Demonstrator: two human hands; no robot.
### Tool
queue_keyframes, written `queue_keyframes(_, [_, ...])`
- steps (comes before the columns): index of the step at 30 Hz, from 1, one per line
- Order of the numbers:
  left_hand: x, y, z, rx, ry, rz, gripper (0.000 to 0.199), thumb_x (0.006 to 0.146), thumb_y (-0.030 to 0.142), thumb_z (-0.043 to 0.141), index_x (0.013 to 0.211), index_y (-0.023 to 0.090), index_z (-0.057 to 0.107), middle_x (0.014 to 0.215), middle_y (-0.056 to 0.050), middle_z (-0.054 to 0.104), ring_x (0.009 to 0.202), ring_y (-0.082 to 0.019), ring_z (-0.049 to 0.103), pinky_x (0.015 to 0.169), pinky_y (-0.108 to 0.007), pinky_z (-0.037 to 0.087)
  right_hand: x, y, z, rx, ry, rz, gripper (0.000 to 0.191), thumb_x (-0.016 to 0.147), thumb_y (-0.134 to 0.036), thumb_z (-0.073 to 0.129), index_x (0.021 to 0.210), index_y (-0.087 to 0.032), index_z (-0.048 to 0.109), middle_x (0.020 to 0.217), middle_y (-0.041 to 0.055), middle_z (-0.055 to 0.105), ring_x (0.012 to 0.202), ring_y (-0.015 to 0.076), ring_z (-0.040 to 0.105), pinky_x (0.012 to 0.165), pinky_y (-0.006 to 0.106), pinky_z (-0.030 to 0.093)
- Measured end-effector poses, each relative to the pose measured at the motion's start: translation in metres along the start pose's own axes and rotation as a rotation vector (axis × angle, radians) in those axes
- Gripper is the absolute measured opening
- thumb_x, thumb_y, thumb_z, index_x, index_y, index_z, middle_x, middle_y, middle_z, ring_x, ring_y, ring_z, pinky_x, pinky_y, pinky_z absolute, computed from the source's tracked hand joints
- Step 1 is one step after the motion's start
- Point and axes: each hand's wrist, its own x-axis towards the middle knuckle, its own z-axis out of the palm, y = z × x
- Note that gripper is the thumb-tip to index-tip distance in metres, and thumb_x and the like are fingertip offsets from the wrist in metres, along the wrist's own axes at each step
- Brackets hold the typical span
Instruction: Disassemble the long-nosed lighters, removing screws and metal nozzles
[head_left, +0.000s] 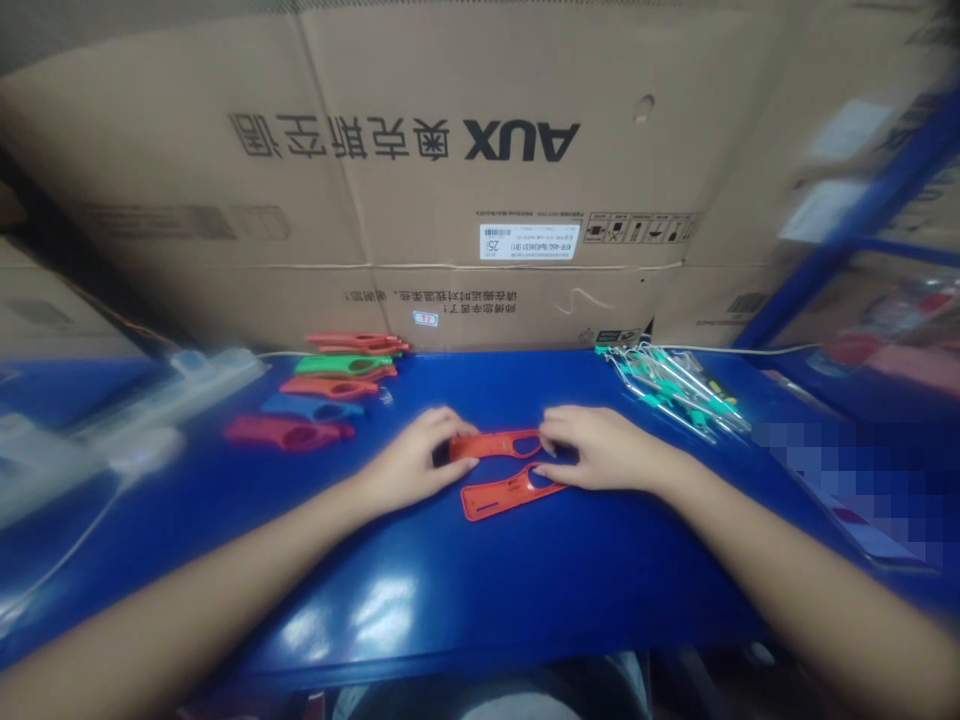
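Observation:
Two orange plastic casing halves with oval finger holes lie in front of me, one above the other. My left hand (pixel 420 455) grips the left end of the upper casing half (pixel 491 445) between thumb and fingers. At its right end, the fingers of my right hand (pixel 592 447) curl over the tip. The right thumb rests by the hole of the lower casing half (pixel 499 493), whose hollow inside faces up. Part of that half's right end is hidden under the right hand.
Red, green, orange and blue casings (pixel 330 387) lie in a row at the left. Metal rods with green parts (pixel 671 390) are piled at the right. A large cardboard box (pixel 420 200) stands behind the blue table (pixel 360 590). A white power strip (pixel 195 385) is at far left.

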Motion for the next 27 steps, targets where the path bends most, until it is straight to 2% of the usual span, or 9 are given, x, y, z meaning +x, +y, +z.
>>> queue_keyframes(2, [-0.001,0.001,-0.001,-0.002,-0.003,0.002,0.03,0.093,0.037,0.064,0.12,0.024,0.066,0.114,-0.007,0.062,0.105,-0.023,0.059,0.096,-0.041,0.05,0.0,0.001,0.001,0.033,0.044,-0.034,0.023,0.089,-0.038,0.067,0.102,-0.021,0.062,0.103,0.0044,0.063,0.084,0.0175,0.058,0.064,0.027,0.039])
queue_keyframes(4, [-0.001,0.004,-0.002,0.003,0.012,0.014,0.031,0.093,0.039,0.064,0.121,0.024,0.066,0.116,-0.007,0.062,0.109,-0.024,0.058,0.098,-0.041,0.049,0.001,0.001,0.005,0.074,0.065,-0.081,0.024,0.091,-0.034,0.065,0.112,-0.023,0.061,0.113,0.0057,0.062,0.09,0.0184,0.06,0.068,0.028,0.043])
queue_keyframes(7, [-0.003,0.013,-0.006,0.022,0.018,0.087,0.03,0.094,0.038,0.063,0.12,0.024,0.066,0.118,-0.007,0.062,0.113,-0.023,0.057,0.102,-0.041,0.046,0.004,0.001,0.014,0.125,0.067,-0.134,0.012,0.095,-0.028,0.059,0.105,-0.023,0.063,0.107,0.0038,0.064,0.087,0.0169,0.061,0.069,0.027,0.044])
queue_keyframes(10, [-0.005,0.02,-0.007,0.089,-0.027,0.158,0.029,0.093,0.031,0.062,0.12,0.024,0.067,0.116,-0.007,0.066,0.109,-0.024,0.058,0.099,-0.042,0.046,0.008,0.001,0.02,0.156,0.088,-0.127,0.007,0.095,-0.027,0.059,0.1,-0.022,0.063,0.099,0.0019,0.065,0.079,0.0144,0.059,0.067,0.026,0.042])
queue_keyframes(15, [-0.001,0.013,-0.002,0.083,0.018,0.1,0.02,0.089,0.021,0.06,0.106,0.021,0.071,0.104,-0.006,0.07,0.098,-0.022,0.062,0.091,-0.039,0.049,0.011,-0.003,0.027,0.141,0.178,-0.036,0.011,0.096,-0.029,0.059,0.089,-0.021,0.062,0.095,0.0015,0.065,0.079,0.0142,0.058,0.066,0.026,0.041])
queue_keyframes(20, [0.002,0.003,-0.001,0.026,0.082,0.073,0.014,0.092,0.025,0.06,0.097,0.02,0.072,0.096,-0.006,0.071,0.092,-0.02,0.063,0.087,-0.037,0.05,0.012,-0.005,0.029,0.211,0.218,0.001,0.008,0.092,-0.029,0.065,0.094,-0.021,0.065,0.102,0.0024,0.067,0.085,0.0147,0.062,0.07,0.026,0.044])
queue_keyframes(24, [0.0,0.007,-0.002,0.083,0.065,0.065,0.022,0.091,0.035,0.065,0.106,0.021,0.072,0.104,-0.008,0.069,0.098,-0.023,0.062,0.092,-0.041,0.049,0.012,-0.002,0.031,0.238,0.229,-0.01,0.01,0.09,-0.028,0.069,0.098,-0.022,0.07,0.102,0.0028,0.068,0.088,0.0155,0.064,0.073,0.027,0.046])
queue_keyframes(27, [-0.002,0.012,-0.004,0.128,0.026,0.076,0.029,0.088,0.036,0.067,0.114,0.022,0.07,0.113,-0.008,0.067,0.105,-0.026,0.06,0.097,-0.044,0.047,0.013,0.001,0.031,0.215,0.248,-0.024,0.009,0.092,-0.026,0.066,0.097,-0.023,0.074,0.099,0.0027,0.068,0.088,0.0157,0.065,0.074,0.027,0.047])
